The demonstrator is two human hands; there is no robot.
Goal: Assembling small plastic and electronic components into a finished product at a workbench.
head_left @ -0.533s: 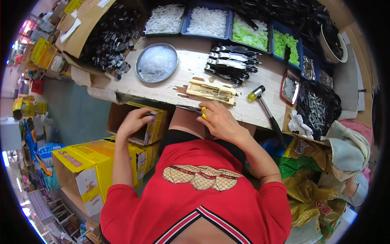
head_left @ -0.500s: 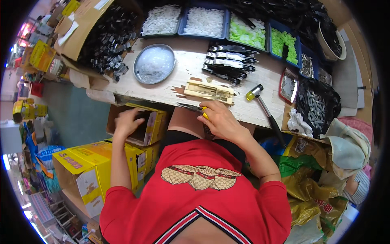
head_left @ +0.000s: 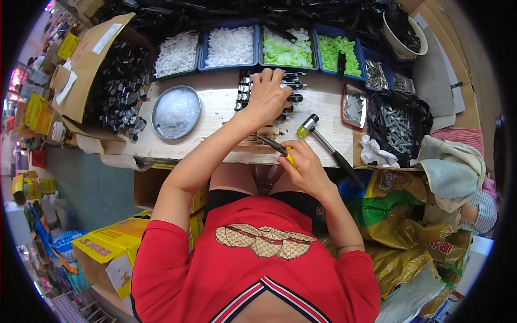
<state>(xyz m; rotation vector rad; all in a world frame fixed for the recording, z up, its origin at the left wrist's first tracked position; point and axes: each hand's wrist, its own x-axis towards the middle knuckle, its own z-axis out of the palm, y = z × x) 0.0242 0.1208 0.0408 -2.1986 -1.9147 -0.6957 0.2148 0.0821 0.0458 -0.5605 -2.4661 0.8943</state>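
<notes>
Black tools (head_left: pixel 291 86) partly under left hand (head_left: pixel 267 97), wooden block beneath forearm hidden

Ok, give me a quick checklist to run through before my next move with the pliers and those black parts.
1. Right hand grips the yellow-handled pliers: ok.
2. Left hand rests on the row of black parts: ok.
3. Whether the left hand has actually gripped a part: cannot tell, fingers cover it.
4. Mallet lies apart from both hands: ok.
5. Round metal dish sits flat, away from the bench edge: ok.
</notes>
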